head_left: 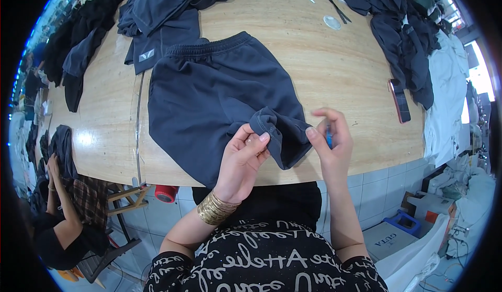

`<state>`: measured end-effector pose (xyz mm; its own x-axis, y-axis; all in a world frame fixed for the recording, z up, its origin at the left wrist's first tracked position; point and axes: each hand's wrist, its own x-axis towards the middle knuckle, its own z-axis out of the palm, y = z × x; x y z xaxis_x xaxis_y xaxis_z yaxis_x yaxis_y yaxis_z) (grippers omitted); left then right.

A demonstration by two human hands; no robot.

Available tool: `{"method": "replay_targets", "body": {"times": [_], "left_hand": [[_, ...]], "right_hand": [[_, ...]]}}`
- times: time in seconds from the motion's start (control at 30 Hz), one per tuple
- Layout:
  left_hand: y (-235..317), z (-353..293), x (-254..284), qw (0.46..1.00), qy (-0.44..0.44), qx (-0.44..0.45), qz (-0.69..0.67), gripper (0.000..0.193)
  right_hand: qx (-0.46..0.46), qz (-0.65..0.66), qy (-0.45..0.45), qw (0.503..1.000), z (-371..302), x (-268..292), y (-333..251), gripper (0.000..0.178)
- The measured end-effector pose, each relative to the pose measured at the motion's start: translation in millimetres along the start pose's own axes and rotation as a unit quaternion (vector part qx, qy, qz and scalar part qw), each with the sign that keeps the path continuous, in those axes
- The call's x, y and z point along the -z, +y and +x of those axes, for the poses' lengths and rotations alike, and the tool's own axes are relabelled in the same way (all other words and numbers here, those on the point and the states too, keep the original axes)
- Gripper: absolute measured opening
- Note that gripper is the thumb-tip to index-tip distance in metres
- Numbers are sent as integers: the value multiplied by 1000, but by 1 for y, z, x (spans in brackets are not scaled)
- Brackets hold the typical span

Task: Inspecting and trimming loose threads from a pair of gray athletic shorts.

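Observation:
A pair of dark navy shorts point(201, 90) lies on the wooden table, its gathered elastic waistband pointing away from me. My left hand point(243, 158) pinches the hem of the near right leg between thumb and fingers, so the leg opening point(277, 135) stands raised and folded. At the other side of that opening is my right hand point(333, 143), its thumb tip at the fabric's edge and its index finger curled apart from the thumb. A small blue thing point(328, 136) shows inside the right hand; the fingers hide most of it, and its kind is unclear.
More dark garments lie on the table point(324, 56) at the far left point(162, 9) and far right point(402, 46). A phone point(400, 101) rests near the right edge, beside white cloth point(447, 98). At lower left another person's arm point(65, 208) reaches to dark fabric.

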<state>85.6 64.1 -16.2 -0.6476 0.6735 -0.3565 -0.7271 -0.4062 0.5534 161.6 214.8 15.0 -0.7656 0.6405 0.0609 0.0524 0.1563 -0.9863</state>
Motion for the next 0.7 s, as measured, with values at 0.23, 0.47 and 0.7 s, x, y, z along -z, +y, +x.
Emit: {"method": "replay_targets", "body": {"times": [0.23, 0.47, 0.7], "left_hand": [[80, 33, 54, 910, 57, -117, 393, 22], [73, -22, 55, 927, 23, -59, 371, 21], [-8, -1, 21, 951, -134, 250, -122, 52]], "right_hand": [[58, -185, -82, 978, 27, 7, 22, 19], [59, -200, -129, 970, 38, -16, 24, 20], [3, -282, -241, 929, 56, -63, 30, 25]]}}
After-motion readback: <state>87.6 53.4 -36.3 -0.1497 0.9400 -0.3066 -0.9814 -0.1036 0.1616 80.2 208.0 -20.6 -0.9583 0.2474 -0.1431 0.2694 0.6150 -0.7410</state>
